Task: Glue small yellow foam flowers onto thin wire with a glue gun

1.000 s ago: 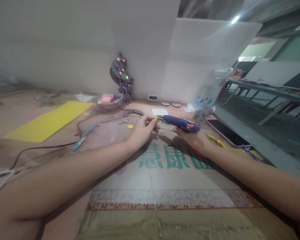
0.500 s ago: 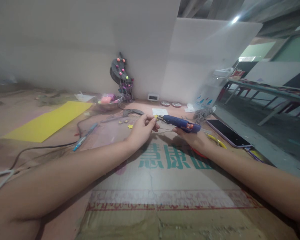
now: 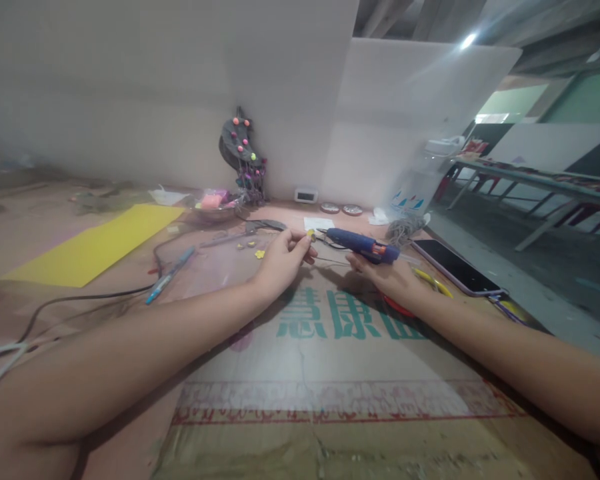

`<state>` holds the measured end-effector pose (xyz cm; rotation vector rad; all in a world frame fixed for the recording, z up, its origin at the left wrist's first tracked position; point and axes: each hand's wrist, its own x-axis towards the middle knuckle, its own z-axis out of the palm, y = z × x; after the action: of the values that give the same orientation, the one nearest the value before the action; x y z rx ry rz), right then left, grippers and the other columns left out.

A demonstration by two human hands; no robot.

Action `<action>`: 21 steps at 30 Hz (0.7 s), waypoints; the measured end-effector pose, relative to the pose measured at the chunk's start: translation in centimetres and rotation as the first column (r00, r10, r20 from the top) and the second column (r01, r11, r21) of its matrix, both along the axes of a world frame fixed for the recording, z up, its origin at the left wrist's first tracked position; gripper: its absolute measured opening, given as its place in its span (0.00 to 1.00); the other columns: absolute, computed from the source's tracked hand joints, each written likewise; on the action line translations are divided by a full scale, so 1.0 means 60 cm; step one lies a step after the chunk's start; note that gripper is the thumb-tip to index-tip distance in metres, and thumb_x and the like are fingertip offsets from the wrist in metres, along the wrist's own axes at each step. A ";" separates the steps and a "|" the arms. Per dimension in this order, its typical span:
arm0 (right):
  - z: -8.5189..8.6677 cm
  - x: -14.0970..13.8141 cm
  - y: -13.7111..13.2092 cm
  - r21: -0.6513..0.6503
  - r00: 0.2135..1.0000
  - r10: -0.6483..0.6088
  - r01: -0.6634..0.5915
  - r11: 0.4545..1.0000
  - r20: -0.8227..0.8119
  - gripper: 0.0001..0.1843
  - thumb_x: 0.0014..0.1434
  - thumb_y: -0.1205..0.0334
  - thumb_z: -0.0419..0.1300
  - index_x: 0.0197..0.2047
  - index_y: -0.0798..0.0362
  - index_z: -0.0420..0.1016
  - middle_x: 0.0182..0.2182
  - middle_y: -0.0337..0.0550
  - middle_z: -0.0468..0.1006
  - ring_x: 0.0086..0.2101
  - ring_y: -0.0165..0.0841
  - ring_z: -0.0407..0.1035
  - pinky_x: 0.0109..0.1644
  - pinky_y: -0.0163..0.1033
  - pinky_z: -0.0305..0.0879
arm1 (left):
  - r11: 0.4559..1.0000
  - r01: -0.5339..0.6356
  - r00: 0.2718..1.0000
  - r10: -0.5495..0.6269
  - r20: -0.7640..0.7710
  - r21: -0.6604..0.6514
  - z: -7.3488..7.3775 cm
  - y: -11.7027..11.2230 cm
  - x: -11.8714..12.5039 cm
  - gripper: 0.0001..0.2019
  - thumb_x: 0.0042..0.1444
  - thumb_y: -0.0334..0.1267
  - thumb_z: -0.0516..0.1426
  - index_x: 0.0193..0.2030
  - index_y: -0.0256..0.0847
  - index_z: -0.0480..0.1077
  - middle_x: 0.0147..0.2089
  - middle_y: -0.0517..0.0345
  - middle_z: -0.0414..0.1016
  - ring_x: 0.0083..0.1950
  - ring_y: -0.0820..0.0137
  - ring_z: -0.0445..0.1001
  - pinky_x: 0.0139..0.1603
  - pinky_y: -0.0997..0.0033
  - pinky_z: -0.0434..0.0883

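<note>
Between thumb and fingertips, my left hand point(image 3: 286, 259) pinches a small yellow piece point(image 3: 311, 235); its exact shape is too small to make out. My right hand point(image 3: 387, 275) is wrapped round a blue hot glue gun point(image 3: 357, 243). The gun's nozzle points left, a short way from the yellow piece. A yellow flower-shaped cutout point(image 3: 260, 255) lies on the cardboard to the left of my left hand, with tiny yellow bits near it. Behind the nozzle lies a white paper square point(image 3: 319, 225).
A grey crescent ornament with coloured balls point(image 3: 241, 148) leans on the back wall, beside a bowl point(image 3: 216, 208). At left lie a yellow sheet point(image 3: 100, 243), a blue pen point(image 3: 170, 275) and cables. A phone point(image 3: 455, 265), grey yarn point(image 3: 404, 230) and plastic jug point(image 3: 414, 190) are at right.
The glue gun's nozzle has drawn slightly away from the yellow piece, leaving a small gap. My left hand has barely moved and keeps its pinch.
</note>
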<state>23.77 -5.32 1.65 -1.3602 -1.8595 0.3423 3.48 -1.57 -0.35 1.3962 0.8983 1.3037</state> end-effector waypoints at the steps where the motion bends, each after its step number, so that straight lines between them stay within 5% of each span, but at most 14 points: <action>1: 0.004 0.001 0.000 -0.017 1.000 -0.008 0.009 1.000 0.018 0.20 0.59 0.43 0.57 0.34 0.52 0.77 0.31 0.45 0.79 0.34 0.40 0.73 0.42 0.45 0.70 | 1.000 0.007 1.000 -0.007 -0.003 -0.013 -0.001 0.000 0.001 0.06 0.61 0.37 0.57 0.36 0.37 0.66 0.29 0.59 0.75 0.28 0.76 0.73 0.30 0.77 0.68; 8: 0.034 0.016 0.015 0.025 0.986 -0.123 0.127 0.992 -0.108 0.21 0.58 0.42 0.59 0.35 0.52 0.77 0.34 0.48 0.81 0.40 0.40 0.74 0.45 0.43 0.69 | 0.997 0.081 0.987 -0.082 -0.139 -0.015 -0.007 -0.002 0.005 0.06 0.61 0.38 0.56 0.35 0.37 0.67 0.32 0.58 0.75 0.31 0.75 0.74 0.30 0.76 0.68; 14: 0.043 0.026 0.037 -0.006 0.992 -0.051 0.051 0.999 -0.119 0.22 0.59 0.41 0.57 0.36 0.53 0.77 0.33 0.48 0.80 0.37 0.39 0.74 0.38 0.40 0.69 | 0.998 0.045 0.968 -0.033 -0.249 0.042 -0.018 0.004 0.003 0.10 0.58 0.44 0.58 0.36 0.38 0.70 0.31 0.58 0.75 0.30 0.72 0.73 0.31 0.74 0.67; 21: 0.039 0.041 0.158 0.083 0.998 0.007 -0.013 0.996 0.068 0.20 0.58 0.46 0.61 0.41 0.55 0.78 0.38 0.49 0.82 0.40 0.40 0.75 0.46 0.43 0.70 | 0.997 0.068 0.961 -0.054 -0.271 0.039 -0.019 0.001 0.003 0.12 0.56 0.46 0.59 0.36 0.38 0.70 0.30 0.59 0.74 0.30 0.72 0.71 0.30 0.74 0.65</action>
<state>26.23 4.13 3.99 -1.3205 -1.9148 0.2237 3.67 -1.49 -1.48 1.6550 1.0011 1.1109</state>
